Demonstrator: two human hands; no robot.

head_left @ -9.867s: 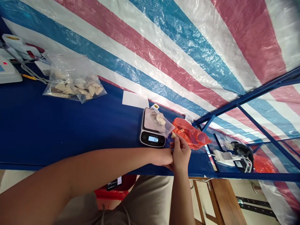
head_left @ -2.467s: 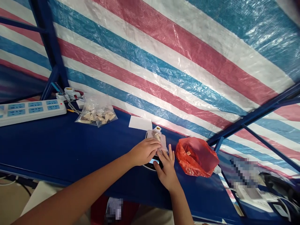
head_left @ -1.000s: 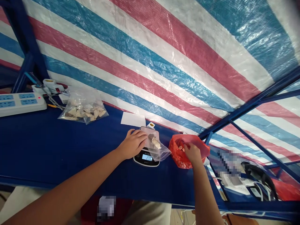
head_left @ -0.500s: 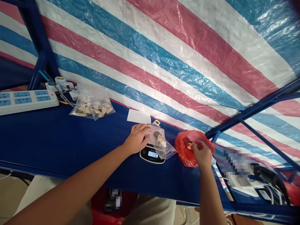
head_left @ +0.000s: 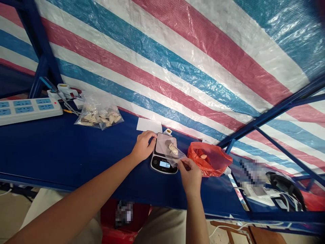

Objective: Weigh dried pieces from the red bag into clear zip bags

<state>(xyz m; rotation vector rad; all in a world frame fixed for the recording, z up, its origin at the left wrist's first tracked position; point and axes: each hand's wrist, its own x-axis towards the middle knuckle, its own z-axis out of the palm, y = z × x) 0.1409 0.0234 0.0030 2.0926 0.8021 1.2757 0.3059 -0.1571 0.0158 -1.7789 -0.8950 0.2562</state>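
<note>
A small kitchen scale (head_left: 164, 164) with a lit display stands on the blue table. Across its plate lies a clear plastic bag (head_left: 166, 145) with a few pale, beige slices (head_left: 173, 149) inside. My left hand (head_left: 144, 146) is at the upper left edge of the plate, fingers curled, the fingertips closed at the bag's corner. With thumb and fingers pinched, my right hand (head_left: 191, 174) holds the bag's lower right end, just off the scale. Beside that hand, a red plastic bag (head_left: 215, 162) stands open with a pale piece (head_left: 203, 157) visible in it.
A larger clear bag of similar pale pieces (head_left: 100, 117) lies at the back left, near a white power strip (head_left: 30, 110) and cables. Behind the scale are a white sheet (head_left: 149, 125) and a small white object (head_left: 167, 132). Blue frame bars (head_left: 269, 117) and striped sheeting (head_left: 162, 67) border the table.
My right hand has left the red bag and moved left to the clear bag's end. My left hand has drawn back leftwards to the plate's edge. The display reading has dropped.
</note>
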